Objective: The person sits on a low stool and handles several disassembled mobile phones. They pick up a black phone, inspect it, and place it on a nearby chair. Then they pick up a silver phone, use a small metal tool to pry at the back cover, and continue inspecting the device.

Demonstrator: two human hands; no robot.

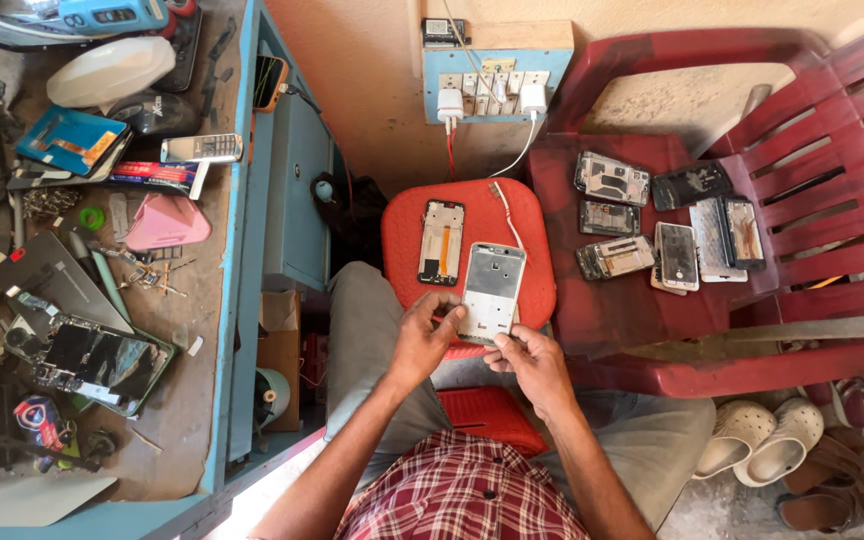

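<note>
The left hand (422, 335) is curled, its fingers bent inward and its fingertips closing on the lower left edge of a white phone frame (493, 290); the right hand (532, 365) is likewise half closed, thumb and forefinger pinching the frame's bottom edge from the other side; whether anything small sits between those fingers cannot be told. The frame lies tilted, its top end resting on a red stool (532, 290) between the person's knees, its lower end lifted by the two hands; just beside it on the stool lies a second, darker phone frame (441, 243), apart from both hands, and a thin white cable (505, 212) trails across the stool's top. Both forearms reach forward from a checked shirt (462, 495), converging over the lap, wrists slightly bent down. To the right a red plastic chair (802, 150) carries a cluster of opened phones (652, 225); to the left a blue workbench (242, 250) is strewn with phone parts and tools; a socket board with white chargers (492, 85) hangs on the wall beyond.
</note>
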